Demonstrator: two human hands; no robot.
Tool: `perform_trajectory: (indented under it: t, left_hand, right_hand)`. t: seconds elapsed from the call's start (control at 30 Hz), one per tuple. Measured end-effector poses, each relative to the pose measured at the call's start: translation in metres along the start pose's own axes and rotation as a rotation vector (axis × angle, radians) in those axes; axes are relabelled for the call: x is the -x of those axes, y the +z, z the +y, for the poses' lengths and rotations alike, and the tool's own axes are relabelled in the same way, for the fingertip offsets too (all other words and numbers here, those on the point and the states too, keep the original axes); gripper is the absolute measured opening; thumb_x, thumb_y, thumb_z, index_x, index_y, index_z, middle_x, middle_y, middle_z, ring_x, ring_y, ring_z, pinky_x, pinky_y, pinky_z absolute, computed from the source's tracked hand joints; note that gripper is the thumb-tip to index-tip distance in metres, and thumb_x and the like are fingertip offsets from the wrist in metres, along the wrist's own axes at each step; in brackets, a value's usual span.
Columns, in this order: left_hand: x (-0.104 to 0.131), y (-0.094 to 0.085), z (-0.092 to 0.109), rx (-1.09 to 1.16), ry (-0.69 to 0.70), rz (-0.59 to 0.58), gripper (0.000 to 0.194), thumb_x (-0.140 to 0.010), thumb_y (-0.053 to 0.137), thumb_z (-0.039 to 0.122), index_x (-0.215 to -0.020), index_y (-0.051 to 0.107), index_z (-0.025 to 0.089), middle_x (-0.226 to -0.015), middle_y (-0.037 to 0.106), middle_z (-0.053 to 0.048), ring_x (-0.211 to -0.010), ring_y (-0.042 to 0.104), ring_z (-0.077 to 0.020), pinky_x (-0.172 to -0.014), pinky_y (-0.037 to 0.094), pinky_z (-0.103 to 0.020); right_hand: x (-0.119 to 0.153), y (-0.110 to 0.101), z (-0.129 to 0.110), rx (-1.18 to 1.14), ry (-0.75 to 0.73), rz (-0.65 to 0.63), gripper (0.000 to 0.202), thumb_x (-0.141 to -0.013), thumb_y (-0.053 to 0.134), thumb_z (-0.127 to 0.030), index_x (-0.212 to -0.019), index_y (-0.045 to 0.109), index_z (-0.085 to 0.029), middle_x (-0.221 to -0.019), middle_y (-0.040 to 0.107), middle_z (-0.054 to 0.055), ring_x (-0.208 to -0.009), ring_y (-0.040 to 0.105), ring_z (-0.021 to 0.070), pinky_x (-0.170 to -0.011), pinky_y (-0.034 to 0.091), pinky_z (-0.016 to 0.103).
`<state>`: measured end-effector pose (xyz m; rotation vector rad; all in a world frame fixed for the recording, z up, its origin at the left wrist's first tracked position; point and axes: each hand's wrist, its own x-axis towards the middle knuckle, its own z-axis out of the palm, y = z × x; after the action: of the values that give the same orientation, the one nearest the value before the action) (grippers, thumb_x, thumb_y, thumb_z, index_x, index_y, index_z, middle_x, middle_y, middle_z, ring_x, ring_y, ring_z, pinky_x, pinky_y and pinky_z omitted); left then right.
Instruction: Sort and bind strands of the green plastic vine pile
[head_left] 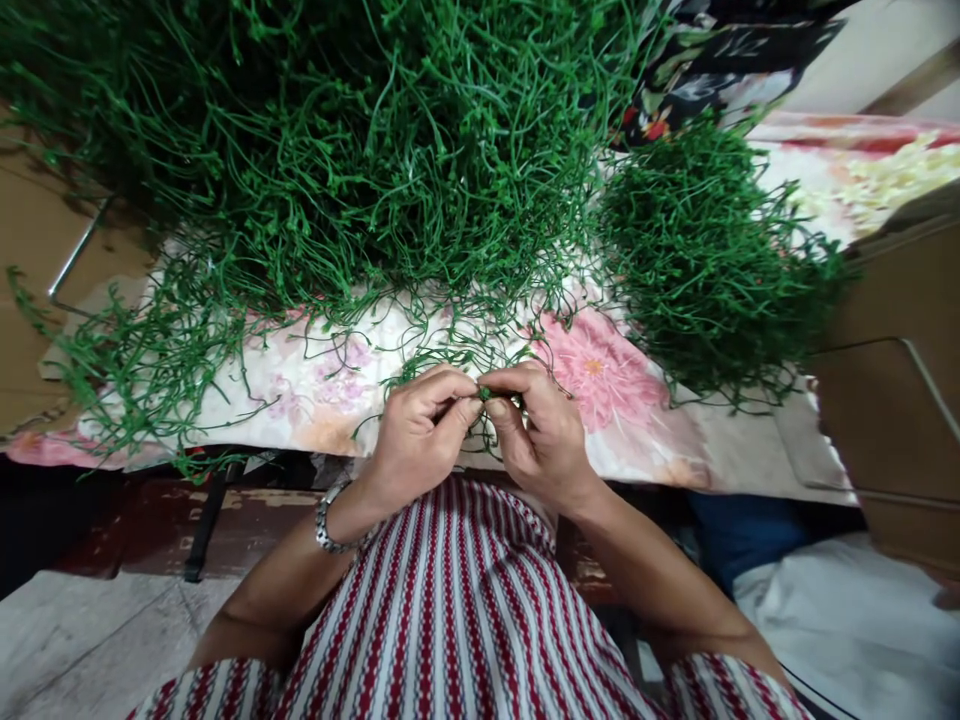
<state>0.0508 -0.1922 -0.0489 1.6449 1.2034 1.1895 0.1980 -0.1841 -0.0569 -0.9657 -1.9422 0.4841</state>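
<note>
My left hand [424,430] and my right hand [541,430] meet at the near side of the table, thumbs and forefingers pinched together. Between the fingertips is a small green plastic stem piece [486,394], gripped from both sides. Its thin strands partly show below the fingers; the rest is hidden by them. Just beyond my hands, loose green stems [450,340] lie scattered on the floral cloth [322,385]. A large heap of green artificial stems [375,150] rises behind them. A smaller pile of the same stems [712,260] sits to the right.
Cardboard boxes [885,400] stand at the right, and more cardboard [67,220] is at the left. More stems [150,370] hang over the front left table edge. Pale yellow pieces [892,180] lie at the far right. A black floral fabric [720,70] is behind the smaller pile.
</note>
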Motion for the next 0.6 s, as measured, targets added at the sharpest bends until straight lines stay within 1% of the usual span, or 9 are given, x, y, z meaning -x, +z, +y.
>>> perform_trajectory:
  t: [0.1, 0.13, 0.2, 0.3, 0.4, 0.5, 0.6]
  left_hand:
    - [-0.003, -0.004, 0.002, -0.134, 0.071, -0.038, 0.011, -0.079, 0.051, 0.012, -0.074, 0.06, 0.017, -0.071, 0.058, -0.001, -0.066, 0.053, -0.0105, -0.061, 0.042, -0.023]
    - [-0.005, -0.005, 0.003, -0.159, 0.091, -0.047, 0.012, -0.079, 0.051, 0.011, -0.074, 0.06, 0.017, -0.069, 0.058, 0.0, -0.066, 0.053, -0.0104, -0.061, 0.042, -0.023]
    - [-0.007, -0.007, 0.003, -0.175, 0.114, -0.078, 0.012, -0.079, 0.051, 0.011, -0.073, 0.06, 0.017, -0.069, 0.059, 0.0, -0.066, 0.054, -0.0106, -0.062, 0.043, -0.023]
    - [-0.009, -0.01, 0.002, -0.199, 0.125, -0.161, 0.013, -0.081, 0.048, 0.013, -0.074, 0.059, 0.016, -0.072, 0.061, -0.001, -0.068, 0.055, -0.0104, -0.064, 0.043, -0.022]
    - [-0.011, -0.012, 0.003, -0.302, 0.145, -0.239, 0.014, -0.083, 0.044, 0.013, -0.075, 0.055, 0.016, -0.067, 0.055, 0.001, -0.061, 0.051, -0.0086, -0.059, 0.04, -0.021]
    - [-0.012, -0.014, 0.004, -0.362, 0.173, -0.315, 0.015, -0.084, 0.042, 0.014, -0.074, 0.052, 0.016, -0.062, 0.047, 0.003, -0.055, 0.045, -0.0076, -0.053, 0.035, -0.021]
    - [-0.014, -0.014, 0.004, -0.389, 0.208, -0.365, 0.015, -0.084, 0.04, 0.013, -0.073, 0.05, 0.016, -0.063, 0.044, 0.003, -0.056, 0.043, -0.0075, -0.054, 0.033, -0.021]
  right_hand:
    - [-0.001, -0.003, 0.001, -0.021, -0.013, -0.137, 0.024, -0.087, 0.046, -0.021, -0.11, 0.05, -0.016, -0.089, 0.057, 0.007, -0.081, 0.053, 0.0158, -0.07, 0.045, 0.031]
    - [-0.001, -0.003, 0.002, -0.033, -0.02, -0.163, 0.027, -0.087, 0.046, -0.022, -0.113, 0.049, -0.015, -0.089, 0.057, 0.008, -0.081, 0.052, 0.0161, -0.07, 0.045, 0.031]
    - [0.0, -0.004, 0.004, -0.042, -0.023, -0.174, 0.028, -0.087, 0.047, -0.022, -0.113, 0.049, -0.013, -0.087, 0.055, 0.008, -0.079, 0.052, 0.0157, -0.068, 0.045, 0.03]
    - [0.0, -0.004, 0.005, 0.009, -0.027, -0.171, 0.021, -0.087, 0.046, -0.017, -0.106, 0.054, -0.013, -0.078, 0.052, 0.005, -0.073, 0.05, 0.0143, -0.063, 0.044, 0.027]
    - [-0.002, -0.007, 0.008, 0.081, -0.068, -0.17, 0.015, -0.086, 0.044, -0.014, -0.097, 0.055, -0.013, -0.073, 0.049, 0.004, -0.069, 0.047, 0.0139, -0.06, 0.041, 0.026]
    - [-0.003, -0.011, 0.011, 0.109, -0.111, -0.196, 0.009, -0.085, 0.044, -0.013, -0.085, 0.053, -0.014, -0.068, 0.045, 0.002, -0.065, 0.043, 0.0126, -0.058, 0.038, 0.025]
    - [-0.002, -0.014, 0.015, 0.108, -0.122, -0.247, 0.009, -0.085, 0.044, -0.014, -0.078, 0.047, -0.016, -0.066, 0.041, 0.0, -0.062, 0.04, 0.011, -0.056, 0.035, 0.023]
